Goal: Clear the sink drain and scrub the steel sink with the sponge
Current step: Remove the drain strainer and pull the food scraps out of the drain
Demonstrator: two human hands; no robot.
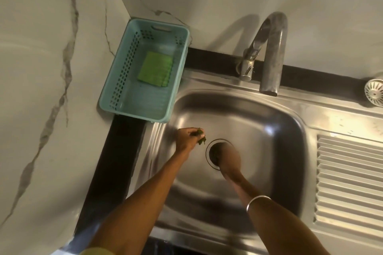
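Observation:
The steel sink (269, 122) fills the middle of the view, with its round drain (211, 147) near the basin's centre. My left hand (187, 137) hovers just left of the drain and holds a clump of green leaf scraps (200, 137). My right hand (228, 156) reaches down into the drain opening; it is blurred, and its fingers are hidden inside the hole. A green sponge (155, 69) lies in a light blue plastic basket (116, 89) on the counter at the sink's back left.
A curved steel tap (271, 51) stands at the back, its spout over the basin's rear. A white drain strainer (375, 92) lies on the sink's rim at far right. The ribbed draining board (348, 180) is to the right. Marble walls close off the left and back.

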